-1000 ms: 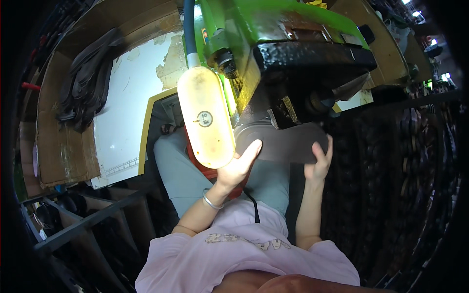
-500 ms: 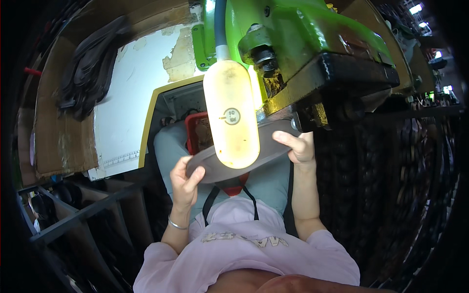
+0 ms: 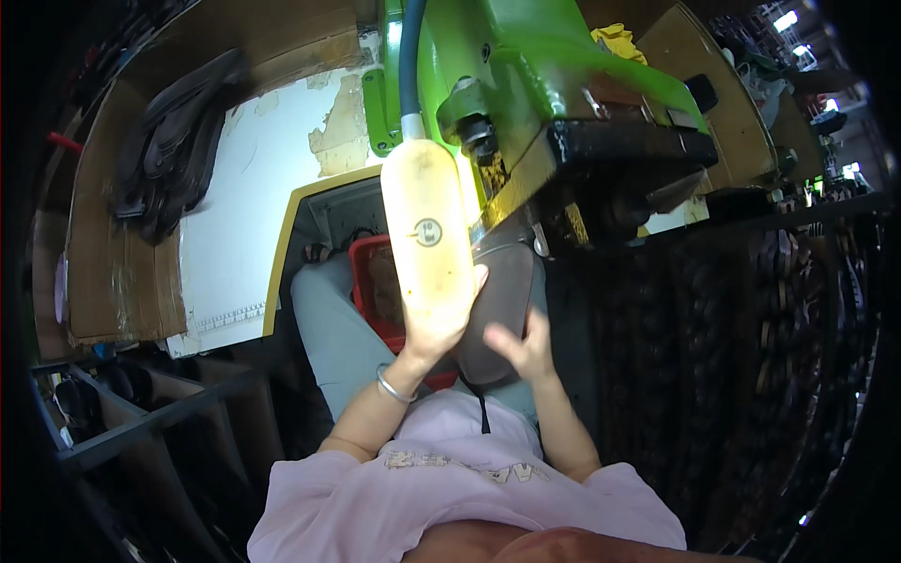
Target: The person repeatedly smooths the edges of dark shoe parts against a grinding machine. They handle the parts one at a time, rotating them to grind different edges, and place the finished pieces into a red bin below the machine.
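Note:
A dark grey-brown shoe sole [image 3: 504, 293] stands lengthwise below the head of a green machine [image 3: 526, 56], its far end close against the machine's metal edge. My left hand [image 3: 437, 327] grips the sole's left edge, thumb on its face; the remaining fingers are hidden. Beside the right edge, my right hand [image 3: 527, 352] has its thumb and forefinger apart, slightly blurred, with the thumb over the sole's face. A glowing yellow oval lamp [image 3: 427, 202] on a blue-grey stalk hangs in front and covers part of my left hand.
On the left, dark sole-shaped pieces [image 3: 178, 141] lie by a cardboard wall [image 3: 122, 253] on a white worktop [image 3: 239, 216]. A red bin [image 3: 361, 291] sits between my legs. Divided shelving [image 3: 160, 408] stands lower left; stacked dark goods [image 3: 676, 347] fill the right.
The sole has turned from crosswise to lengthwise. My left hand has moved right, behind the lamp; my right hand has come nearer me and loosened from its earlier grip on the far end.

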Tool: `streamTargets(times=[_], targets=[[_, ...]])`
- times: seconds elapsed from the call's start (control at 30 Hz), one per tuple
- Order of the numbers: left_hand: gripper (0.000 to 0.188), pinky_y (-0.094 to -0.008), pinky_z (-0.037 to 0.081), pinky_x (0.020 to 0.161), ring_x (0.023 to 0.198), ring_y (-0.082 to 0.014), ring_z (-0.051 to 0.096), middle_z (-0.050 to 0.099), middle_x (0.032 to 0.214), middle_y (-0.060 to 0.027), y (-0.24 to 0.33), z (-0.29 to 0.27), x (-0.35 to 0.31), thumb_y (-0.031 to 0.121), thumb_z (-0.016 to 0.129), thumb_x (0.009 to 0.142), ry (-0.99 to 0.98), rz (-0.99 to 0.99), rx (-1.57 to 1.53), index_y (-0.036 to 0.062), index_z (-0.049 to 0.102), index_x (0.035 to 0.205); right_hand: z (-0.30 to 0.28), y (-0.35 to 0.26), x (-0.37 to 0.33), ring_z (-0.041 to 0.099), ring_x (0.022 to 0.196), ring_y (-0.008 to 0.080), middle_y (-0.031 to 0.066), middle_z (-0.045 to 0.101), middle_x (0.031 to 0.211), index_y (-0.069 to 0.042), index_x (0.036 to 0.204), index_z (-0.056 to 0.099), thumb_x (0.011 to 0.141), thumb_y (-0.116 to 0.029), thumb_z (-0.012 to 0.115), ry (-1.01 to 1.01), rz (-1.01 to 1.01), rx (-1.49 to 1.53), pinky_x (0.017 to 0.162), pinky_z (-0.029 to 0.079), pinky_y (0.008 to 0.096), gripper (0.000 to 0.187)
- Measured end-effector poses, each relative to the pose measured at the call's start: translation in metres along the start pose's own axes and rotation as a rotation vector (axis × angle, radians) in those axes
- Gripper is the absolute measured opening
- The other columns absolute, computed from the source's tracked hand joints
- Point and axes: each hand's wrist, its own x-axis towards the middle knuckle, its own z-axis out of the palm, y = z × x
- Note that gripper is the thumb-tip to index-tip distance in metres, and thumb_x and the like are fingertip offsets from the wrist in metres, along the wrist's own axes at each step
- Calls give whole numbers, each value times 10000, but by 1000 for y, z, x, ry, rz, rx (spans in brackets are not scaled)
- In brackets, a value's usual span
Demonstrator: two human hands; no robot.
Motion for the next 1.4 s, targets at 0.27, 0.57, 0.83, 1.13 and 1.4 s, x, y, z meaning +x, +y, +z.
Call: streamTargets(times=[0.27,0.57,0.83,1.13,1.4], targets=[[216,-189,482,714,790,-72,588,642,918,-80,-18,-4,-30,-64,640,836,59,-41,-32,-60,592,1047,-94,18,-42,600,780,114,67,637,886,-8,939,565,725,-6,697,334,11,338,706,491,257,252],[227,-246,484,787,859,-124,596,636,927,-76,9,-9,3,-55,682,792,-52,-42,-211,-36,602,1004,-104,-65,91,580,712,109,64,613,928,0,1077,566,852,-124,652,311,-228,202,598,453,221,271],[209,-250,500,773,849,-142,629,661,941,-115,28,-90,15,-61,626,801,-29,-45,-266,-77,607,1008,-54,-55,87,509,505,42,45,592,826,-19,1114,548,888,-145,584,25,-127,96,312,346,152,261],[159,-205,443,736,814,-92,563,617,903,-55,-9,-155,-25,6,669,823,101,-282,-333,2,561,939,11,-54,65,576,546,80,70,652,816,20,1007,623,814,-123,702,-39,-88,47,370,447,182,253],[198,-200,479,597,699,-33,569,612,817,-12,-63,-62,-111,-29,704,796,-222,-528,-129,4,549,914,22,-53,88,598,613,77,81,648,799,109,931,571,633,25,823,-62,-334,-7,539,453,161,399]])
